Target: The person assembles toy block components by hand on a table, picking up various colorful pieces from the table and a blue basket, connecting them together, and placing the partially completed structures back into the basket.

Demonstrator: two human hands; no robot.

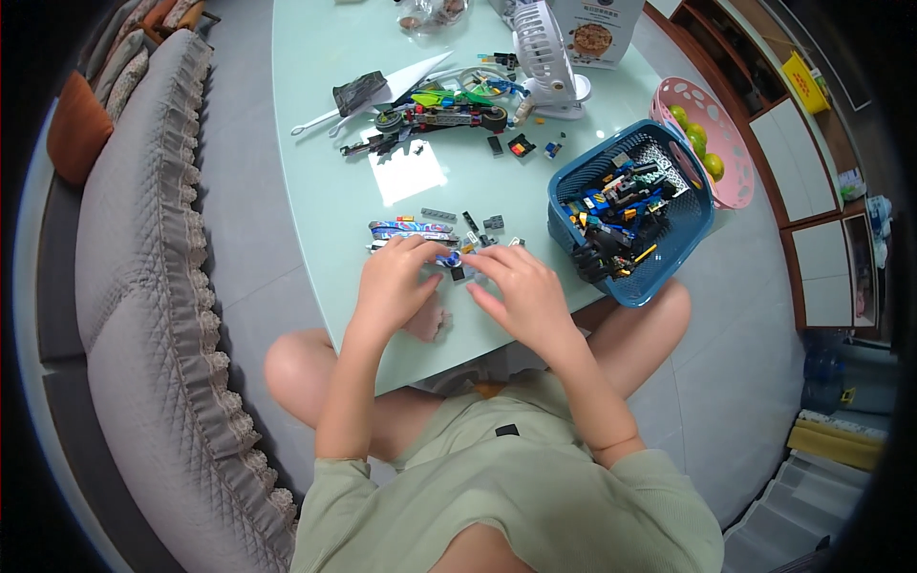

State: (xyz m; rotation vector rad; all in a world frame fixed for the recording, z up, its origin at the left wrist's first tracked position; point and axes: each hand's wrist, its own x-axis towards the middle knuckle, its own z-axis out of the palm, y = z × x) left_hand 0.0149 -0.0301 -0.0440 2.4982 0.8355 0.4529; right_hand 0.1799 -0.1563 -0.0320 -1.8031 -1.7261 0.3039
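Note:
Between the fingertips of my left hand (394, 277) and my right hand (521, 285) is a small blue building-brick piece (449, 259), pinched from both sides above the near part of the table. Both thumbs hang lower, apart from the piece. Just beyond my left hand lies a block with colourful wavy patterns (411, 229), partly covered by the fingers. Loose grey and black bricks (470, 223) are scattered beyond my right fingertips. A long grey brick (438, 214) lies beside them.
A blue basket (565, 181) full of bricks stands at the right. Farther back are a built brick vehicle (439, 116), a white fan (546, 57), and a pink basket (735, 181) with green fruit (696, 141). A quilted grey sofa (134, 286) runs along the left.

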